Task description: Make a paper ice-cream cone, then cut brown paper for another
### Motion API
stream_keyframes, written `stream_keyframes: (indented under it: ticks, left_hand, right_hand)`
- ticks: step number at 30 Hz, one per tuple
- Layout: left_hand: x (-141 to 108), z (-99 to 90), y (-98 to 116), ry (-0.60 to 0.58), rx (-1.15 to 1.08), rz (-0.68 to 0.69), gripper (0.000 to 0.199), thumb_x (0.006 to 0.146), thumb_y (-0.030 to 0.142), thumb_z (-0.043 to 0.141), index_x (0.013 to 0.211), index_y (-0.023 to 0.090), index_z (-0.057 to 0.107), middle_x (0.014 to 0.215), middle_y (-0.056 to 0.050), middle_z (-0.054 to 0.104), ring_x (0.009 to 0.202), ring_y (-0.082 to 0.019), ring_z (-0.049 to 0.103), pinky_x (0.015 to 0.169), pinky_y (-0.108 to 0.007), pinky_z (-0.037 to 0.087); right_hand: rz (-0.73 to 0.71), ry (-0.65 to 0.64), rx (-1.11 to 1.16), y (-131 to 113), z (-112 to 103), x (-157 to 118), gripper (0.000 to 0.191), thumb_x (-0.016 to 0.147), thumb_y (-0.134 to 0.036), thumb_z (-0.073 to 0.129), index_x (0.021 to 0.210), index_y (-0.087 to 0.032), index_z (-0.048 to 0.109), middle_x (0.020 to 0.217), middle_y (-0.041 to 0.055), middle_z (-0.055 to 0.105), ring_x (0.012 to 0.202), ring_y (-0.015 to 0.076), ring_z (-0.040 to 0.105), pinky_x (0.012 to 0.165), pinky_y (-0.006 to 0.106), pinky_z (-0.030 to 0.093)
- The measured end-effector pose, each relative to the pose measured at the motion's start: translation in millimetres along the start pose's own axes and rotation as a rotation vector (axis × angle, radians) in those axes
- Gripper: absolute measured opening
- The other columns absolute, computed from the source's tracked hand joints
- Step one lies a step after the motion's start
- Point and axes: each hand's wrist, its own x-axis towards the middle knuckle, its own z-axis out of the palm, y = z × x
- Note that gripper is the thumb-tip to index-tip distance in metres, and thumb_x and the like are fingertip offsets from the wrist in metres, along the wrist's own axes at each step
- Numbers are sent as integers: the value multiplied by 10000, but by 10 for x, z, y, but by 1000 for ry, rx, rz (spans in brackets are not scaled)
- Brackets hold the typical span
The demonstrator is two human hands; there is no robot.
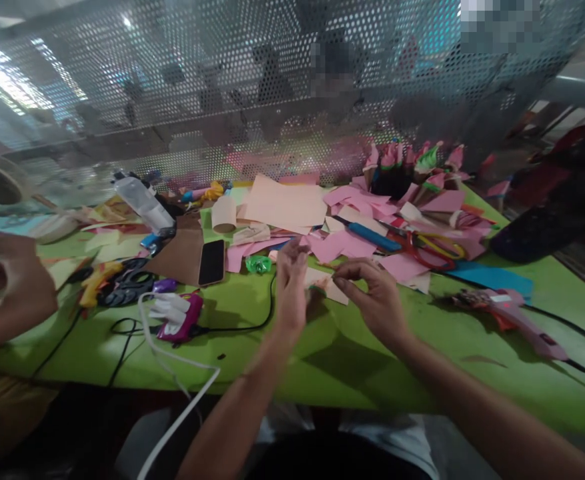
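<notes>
The left hand (292,283) is half curled beside a small green-and-pink piece (319,287), which sits between the hands, in front of a pale paper card (341,294) over the bench (252,373). Whether its fingers grip the piece, I cannot tell. The right hand (375,293) has thumb and forefinger drawn close together by the card; anything between them is too blurred to see. The step looks like fine finger work on the piece; the next move likely calls for a steady left hand and a light pinch.
</notes>
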Motion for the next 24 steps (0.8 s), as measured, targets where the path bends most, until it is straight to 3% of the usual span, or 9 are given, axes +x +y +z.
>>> stream_keyframes:
  ticks: [3, 6, 9, 14, 18, 21, 24]
  left_hand:
    - [-43, -291, -37, -79, 361, 60, 313, 876, 417, 610, 1121, 225, 578, 1074, -84, 644, 1020, -227, 615, 923, -366, 476]
    - [-123, -448, -89, -188, 725, 37, 475, 729, 350, 767, 1143, 221, 574, 1072, -94, 649, 1040, -283, 603, 975, -442, 427]
    - [-164, -453, -149, -235, 790, -51, 543, 593, 231, 856, 1079, 228, 615, 995, -90, 661, 1089, -339, 593, 1040, -473, 349]
    - [-109, -448, -174, -165, 471, -192, 332, 593, 136, 829, 880, 229, 691, 870, -72, 671, 1072, -335, 602, 1016, -428, 366]
    - [-77, -480, -127, -152, 23, -318, 293, 700, 237, 802, 983, 206, 732, 1042, -84, 732, 1034, -255, 635, 961, -359, 431]
    - [-83, -438, -122, -160, -223, -434, 294, 710, 312, 820, 963, 181, 747, 987, -85, 751, 927, -208, 671, 883, -318, 473]
    - [-100, -358, -136, -221, -325, -480, 328, 697, 334, 838, 967, 174, 742, 922, -79, 748, 843, -183, 672, 773, -289, 494]
  right_hand:
    - [87, 36, 29, 29, -65, 63, 53, 853, -247, 664, 803, -229, 664, 852, 27, 676, 805, 182, 612, 715, 319, 476]
    - [136, 41, 51, 65, -92, 93, 59, 837, -278, 674, 813, -224, 672, 852, 28, 678, 799, 182, 611, 712, 324, 472]
    - [136, 42, 52, 83, -86, 97, 68, 836, -282, 670, 803, -222, 671, 863, 31, 685, 803, 181, 610, 721, 330, 468]
    - [144, 47, 65, 88, -87, 95, 70, 833, -289, 677, 824, -220, 671, 857, 38, 680, 796, 185, 610, 698, 329, 480]
    - [114, 41, 56, 69, -106, 97, 56, 843, -276, 675, 829, -223, 674, 863, 38, 683, 817, 188, 618, 714, 331, 491]
    - [82, 28, 36, 36, -111, 93, 56, 856, -270, 664, 825, -224, 671, 867, 40, 690, 820, 191, 626, 712, 328, 492]
    - [38, 29, 19, 8, -106, 87, 50, 864, -258, 662, 826, -227, 666, 866, 37, 687, 825, 191, 632, 718, 326, 501]
